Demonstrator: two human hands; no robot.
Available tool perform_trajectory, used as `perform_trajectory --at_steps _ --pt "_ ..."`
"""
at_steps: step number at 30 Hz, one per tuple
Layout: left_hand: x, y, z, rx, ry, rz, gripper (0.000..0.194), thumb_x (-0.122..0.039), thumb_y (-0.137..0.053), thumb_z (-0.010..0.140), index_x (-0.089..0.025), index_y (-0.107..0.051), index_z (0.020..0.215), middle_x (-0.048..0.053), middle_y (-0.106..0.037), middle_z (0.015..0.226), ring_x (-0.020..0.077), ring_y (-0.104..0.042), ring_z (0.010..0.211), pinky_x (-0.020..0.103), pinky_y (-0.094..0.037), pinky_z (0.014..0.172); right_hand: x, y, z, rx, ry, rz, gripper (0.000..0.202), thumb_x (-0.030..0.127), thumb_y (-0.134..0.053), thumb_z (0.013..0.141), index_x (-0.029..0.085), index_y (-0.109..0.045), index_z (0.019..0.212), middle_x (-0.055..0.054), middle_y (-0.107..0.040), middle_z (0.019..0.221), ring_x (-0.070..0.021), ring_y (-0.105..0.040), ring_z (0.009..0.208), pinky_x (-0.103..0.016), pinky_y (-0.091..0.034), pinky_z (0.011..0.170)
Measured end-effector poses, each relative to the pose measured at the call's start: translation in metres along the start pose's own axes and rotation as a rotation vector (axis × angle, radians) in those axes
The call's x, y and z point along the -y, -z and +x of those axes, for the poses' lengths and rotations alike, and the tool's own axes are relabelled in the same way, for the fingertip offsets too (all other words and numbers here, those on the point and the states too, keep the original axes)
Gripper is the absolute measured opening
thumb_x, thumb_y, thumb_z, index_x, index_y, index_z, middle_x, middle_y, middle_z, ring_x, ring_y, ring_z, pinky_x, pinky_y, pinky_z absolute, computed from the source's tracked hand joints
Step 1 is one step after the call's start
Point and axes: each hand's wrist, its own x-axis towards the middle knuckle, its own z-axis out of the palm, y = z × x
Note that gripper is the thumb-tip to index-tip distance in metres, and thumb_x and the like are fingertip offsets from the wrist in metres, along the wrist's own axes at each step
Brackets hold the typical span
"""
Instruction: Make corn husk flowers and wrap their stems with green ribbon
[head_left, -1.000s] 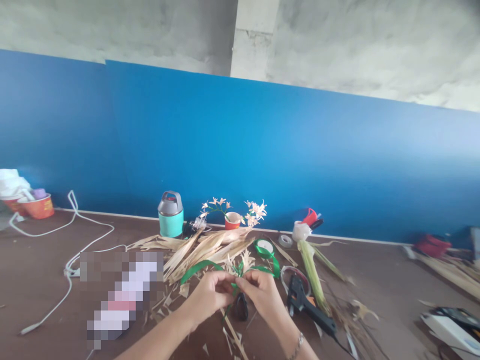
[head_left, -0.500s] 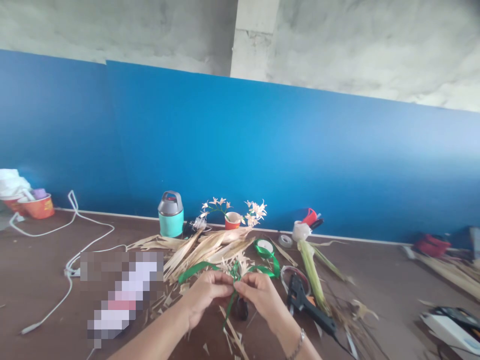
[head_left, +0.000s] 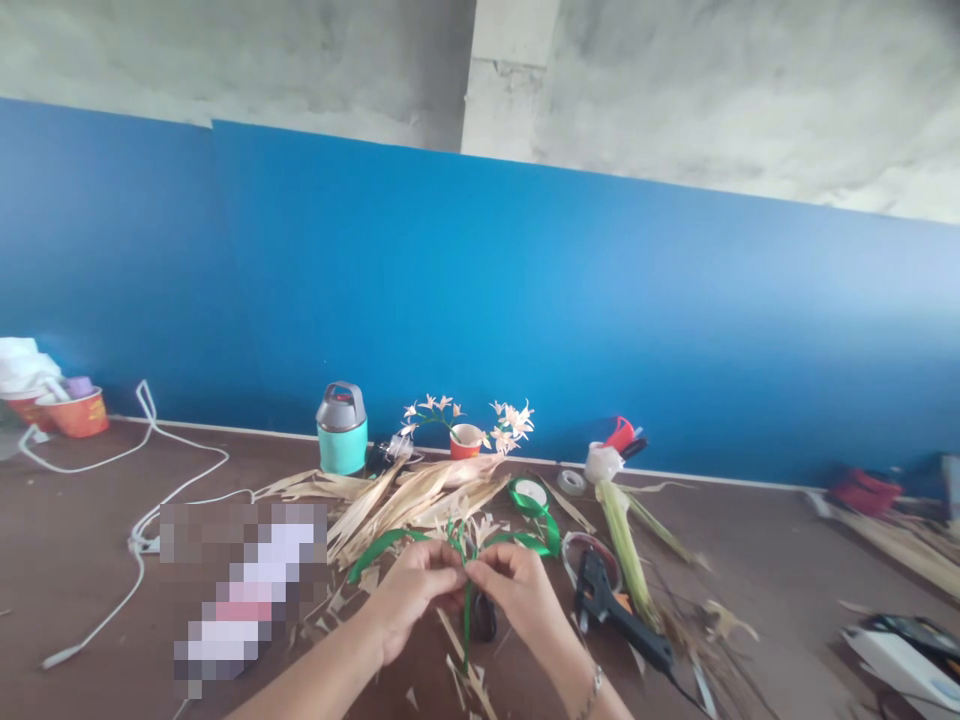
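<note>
My left hand (head_left: pixel 411 597) and my right hand (head_left: pixel 517 592) meet in front of me, thumbs and fingers pinched on a thin green flower stem (head_left: pixel 466 635). Its lower end hangs below the fingertips; pale flowers, partly hidden, show above them. Green ribbon (head_left: pixel 373 553) loops out to the left of my hands. On the right, more of it runs to a ribbon roll (head_left: pixel 531 491). Which fingers press the ribbon and which the stem, I cannot tell. A small black object (head_left: pixel 485 617), its kind unclear, lies below my right hand.
Dried corn husks (head_left: pixel 427 488) spread behind my hands. A glue gun (head_left: pixel 619 610) and a green stalk (head_left: pixel 626 550) lie to the right. Farther back stand a teal flask (head_left: pixel 342 445), a paper cup (head_left: pixel 466 443) by finished flowers (head_left: pixel 514 422), and a tape roll (head_left: pixel 571 482). White cable (head_left: pixel 180 490) winds on the left.
The green stem has turned from slanting to nearly upright, its lower end shifting right. The ribbon's left loop has moved slightly left and down. Both hands keep their pinch.
</note>
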Motion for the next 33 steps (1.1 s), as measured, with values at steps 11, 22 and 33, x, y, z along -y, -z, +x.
perform_trajectory --at_steps 11,22,33 --pt "-0.003 -0.006 -0.004 -0.059 -0.055 -0.009 0.027 -0.033 -0.079 0.053 -0.016 -0.058 0.062 -0.004 -0.055 0.057 0.0123 -0.054 0.057 0.026 -0.042 0.060 -0.001 -0.003 -0.001 -0.032 0.064 0.053 0.032 0.043 -0.066 0.070 0.015 -0.058 0.056 0.002 -0.052 0.050 -0.0110 -0.042 0.049 -0.023 -0.032 0.047" --pt "-0.001 -0.004 -0.001 -0.081 -0.055 0.019 0.018 -0.026 -0.072 0.057 -0.016 -0.059 0.063 -0.004 -0.056 0.058 0.0125 -0.055 0.056 0.025 -0.040 0.058 -0.005 -0.003 -0.001 -0.053 0.099 0.093 0.020 0.034 -0.066 0.072 0.014 -0.065 0.071 0.000 -0.059 0.061 -0.0129 -0.048 0.057 -0.023 -0.038 0.054" --pt "0.001 -0.003 0.001 -0.007 -0.128 0.108 0.015 -0.022 -0.073 0.058 -0.015 -0.064 0.068 -0.001 -0.065 0.061 0.0141 -0.057 0.060 0.026 -0.040 0.060 0.014 0.001 -0.005 -0.157 -0.037 0.355 0.022 0.032 -0.072 0.062 0.016 -0.058 0.063 0.006 -0.046 0.050 -0.0063 -0.033 0.044 -0.020 -0.025 0.041"
